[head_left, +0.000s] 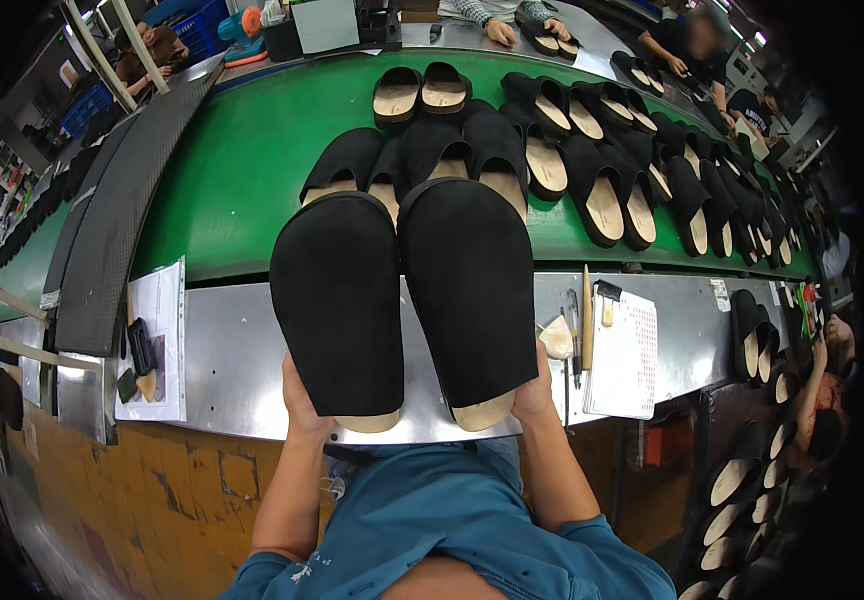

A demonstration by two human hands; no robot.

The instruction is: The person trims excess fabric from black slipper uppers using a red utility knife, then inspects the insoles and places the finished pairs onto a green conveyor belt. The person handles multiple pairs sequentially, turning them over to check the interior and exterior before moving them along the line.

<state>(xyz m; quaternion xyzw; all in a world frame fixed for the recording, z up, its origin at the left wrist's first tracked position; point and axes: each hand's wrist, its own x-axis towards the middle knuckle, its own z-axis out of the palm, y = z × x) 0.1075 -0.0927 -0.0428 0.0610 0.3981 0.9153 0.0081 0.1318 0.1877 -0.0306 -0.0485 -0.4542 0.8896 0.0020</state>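
Side by side in front of me, a pair of black slip-on clogs is held up over the metal bench edge, toes pointing away and tan insoles showing at the heels. My left hand (304, 400) grips the left clog (337, 300) by its outer side near the heel. On the other side, my right hand (534, 388) has hold of the right clog (472, 290) in the same way. Most fingers of both hands are hidden behind the clogs. Just beyond, more black slippers (437, 150) with tan insoles stand on the green belt.
The green conveyor belt (222, 180) carries several more pairs toward the right. On the metal bench (232, 340) lie papers (162, 300) with small tools at left, and a notepad (627, 350) beside a pen (574, 340). Co-workers' hands (500, 32) handle slippers across the belt.
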